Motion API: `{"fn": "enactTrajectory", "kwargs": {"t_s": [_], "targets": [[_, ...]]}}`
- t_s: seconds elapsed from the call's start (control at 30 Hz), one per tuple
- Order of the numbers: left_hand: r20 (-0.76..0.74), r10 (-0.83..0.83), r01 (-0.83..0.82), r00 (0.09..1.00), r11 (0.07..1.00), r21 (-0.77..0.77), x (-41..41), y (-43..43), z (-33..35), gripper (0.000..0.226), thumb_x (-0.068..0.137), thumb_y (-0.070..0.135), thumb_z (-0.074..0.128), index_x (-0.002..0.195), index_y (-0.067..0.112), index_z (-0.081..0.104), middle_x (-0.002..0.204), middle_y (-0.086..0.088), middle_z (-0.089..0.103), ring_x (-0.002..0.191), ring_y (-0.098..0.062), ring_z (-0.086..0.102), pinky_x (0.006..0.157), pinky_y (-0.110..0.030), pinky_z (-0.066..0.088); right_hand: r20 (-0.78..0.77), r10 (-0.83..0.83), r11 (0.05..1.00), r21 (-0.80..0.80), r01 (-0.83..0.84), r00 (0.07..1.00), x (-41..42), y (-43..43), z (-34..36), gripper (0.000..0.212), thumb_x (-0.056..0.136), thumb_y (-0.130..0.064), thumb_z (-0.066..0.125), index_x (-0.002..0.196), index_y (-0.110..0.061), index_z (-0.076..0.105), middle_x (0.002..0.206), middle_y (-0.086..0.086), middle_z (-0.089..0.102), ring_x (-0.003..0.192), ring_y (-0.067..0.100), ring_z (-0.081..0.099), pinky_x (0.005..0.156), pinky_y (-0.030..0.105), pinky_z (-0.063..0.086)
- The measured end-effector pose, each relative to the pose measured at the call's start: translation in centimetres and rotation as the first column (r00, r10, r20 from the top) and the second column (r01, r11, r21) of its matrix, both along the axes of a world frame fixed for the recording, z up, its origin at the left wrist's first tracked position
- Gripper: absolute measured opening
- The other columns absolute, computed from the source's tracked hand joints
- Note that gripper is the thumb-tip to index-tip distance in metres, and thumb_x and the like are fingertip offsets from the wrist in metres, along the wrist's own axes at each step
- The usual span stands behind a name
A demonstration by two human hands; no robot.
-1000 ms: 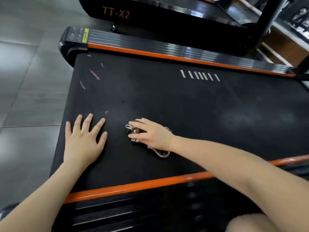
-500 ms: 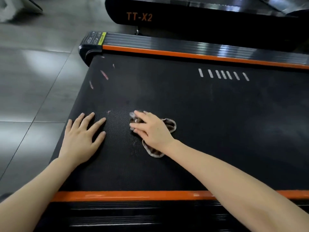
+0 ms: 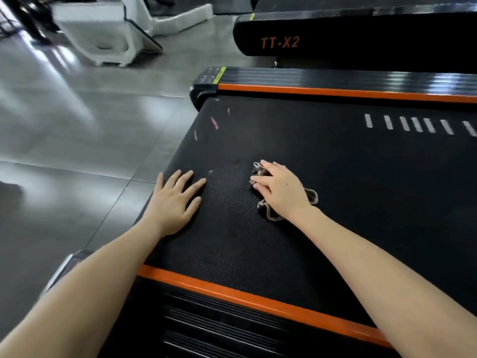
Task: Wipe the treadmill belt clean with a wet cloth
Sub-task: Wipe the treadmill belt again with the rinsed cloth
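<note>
The black treadmill belt (image 3: 348, 182) fills the middle of the view, with orange strips along its near and far sides. A small crumpled grey-brown cloth (image 3: 311, 196) lies on the belt under my right hand (image 3: 281, 191), which presses it down with straight fingers. Most of the cloth is hidden by that hand. My left hand (image 3: 175, 202) rests flat on the belt near its left end, fingers spread, a short gap from the cloth. Pink streaks (image 3: 214, 122) mark the belt beyond my hands.
Grey tiled floor (image 3: 77, 130) lies to the left of the belt's end. A second black treadmill marked TT-X2 (image 3: 280, 43) stands behind. A white machine base (image 3: 103, 34) sits at the far left. White dashes (image 3: 413, 124) are printed on the belt at right.
The view has swung left, showing more floor. My right hand slid the cloth slightly farther up the belt. My left hand stayed flat in place.
</note>
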State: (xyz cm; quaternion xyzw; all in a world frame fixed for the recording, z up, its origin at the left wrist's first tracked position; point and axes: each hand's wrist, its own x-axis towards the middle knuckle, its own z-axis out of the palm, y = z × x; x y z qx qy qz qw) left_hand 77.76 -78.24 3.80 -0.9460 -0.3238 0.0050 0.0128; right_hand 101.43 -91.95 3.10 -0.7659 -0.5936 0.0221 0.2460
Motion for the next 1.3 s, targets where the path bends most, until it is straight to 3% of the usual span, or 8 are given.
{"fn": "enactTrajectory", "kwargs": {"t_s": [0.27,0.37,0.5,0.6,0.77,0.93,1.07,1.3], "targets": [[-0.018,-0.041,0.041,0.999,0.999,-0.007,0.4,0.9,0.5,0.071,0.084,0.057,0.009,0.142,0.031,0.039,0.145,-0.008,0.04,0.136,-0.033,0.031,0.113,-0.058,0.01,0.036,-0.057,0.998,0.043,0.056,0.998,1.7,1.5,-0.5,0.03,0.089,-0.023,0.066,0.117,-0.016,0.068,0.136,0.018,0.052,0.123,0.041,0.048,0.104,0.048,0.038],[0.185,-0.032,0.035,0.982,0.999,-0.015,1.2,3.3,1.5,0.062,0.085,0.052,0.023,0.131,0.023,0.053,0.124,-0.008,0.056,0.117,-0.032,0.049,0.106,-0.058,0.025,0.018,-0.122,0.991,0.051,0.121,0.992,1.9,5.1,-0.4,0.031,0.091,-0.027,0.062,0.121,-0.018,0.066,0.14,0.015,0.049,0.128,0.037,0.044,0.108,0.042,0.032],[0.335,0.184,-0.157,0.924,0.982,-0.107,2.4,7.8,2.0,0.053,0.09,0.043,0.03,0.131,0.016,0.051,0.125,-0.015,0.053,0.116,-0.036,0.046,0.1,-0.045,0.035,0.011,-0.145,0.987,0.072,0.144,0.989,-0.8,9.5,-0.2,0.027,0.091,-0.026,0.061,0.115,-0.016,0.07,0.137,0.016,0.051,0.124,0.038,0.047,0.106,0.038,0.032],[0.277,0.311,-0.226,0.909,0.927,-0.3,3.6,10.0,0.9,0.046,0.099,0.032,0.038,0.141,0.014,0.038,0.138,-0.017,0.041,0.126,-0.037,0.038,0.101,-0.042,0.032,0.043,-0.02,0.98,0.199,0.011,0.999,-3.7,8.1,0.0,0.022,0.085,-0.028,0.061,0.092,-0.014,0.076,0.119,0.018,0.064,0.104,0.037,0.061,0.101,0.033,0.037],[0.318,0.397,-0.19,0.861,0.831,-0.523,4.8,10.6,-0.8,0.054,0.099,0.034,0.038,0.146,0.011,0.026,0.145,-0.014,0.029,0.121,-0.036,0.045,0.098,-0.039,0.036,0.0,0.269,0.953,0.146,-0.266,0.963,-8.9,1.6,-0.2,0.039,0.097,-0.042,0.043,0.097,-0.021,0.076,0.129,0.009,0.06,0.119,0.023,0.054,0.107,0.033,0.035],[0.38,0.393,-0.142,0.838,0.828,-0.543,4.6,11.1,-1.7,0.056,0.098,0.035,0.041,0.147,0.012,0.027,0.144,-0.015,0.03,0.123,-0.038,0.041,0.101,-0.041,0.034,0.022,-0.047,0.991,0.128,0.044,0.999,-5.8,9.7,0.2,0.041,0.089,-0.035,0.057,0.127,-0.021,0.061,0.133,0.007,0.057,0.125,0.024,0.051,0.108,0.038,0.034],[0.419,0.344,-0.077,0.84,0.841,-0.536,4.0,11.2,-2.1,0.058,0.098,0.037,0.04,0.148,0.011,0.023,0.144,-0.016,0.029,0.124,-0.038,0.039,0.104,-0.043,0.032,-0.047,-0.323,0.941,0.095,0.326,0.945,-7.1,13.2,1.1,0.057,0.087,-0.025,0.068,0.139,-0.018,0.046,0.125,0.0,0.061,0.113,0.016,0.055,0.092,0.014,0.028],[0.3,0.426,-0.172,0.854,0.774,-0.61,3.6,10.6,-1.7,0.071,0.097,0.047,0.034,0.15,0.007,0.008,0.139,-0.022,0.034,0.12,-0.039,0.041,0.096,-0.045,0.036,-0.004,-0.132,0.987,0.092,0.132,0.991,-14.2,4.6,0.4,0.038,0.086,-0.029,0.06,0.119,-0.01,0.065,0.129,0.001,0.059,0.125,0.018,0.052,0.109,0.028,0.036]]}}
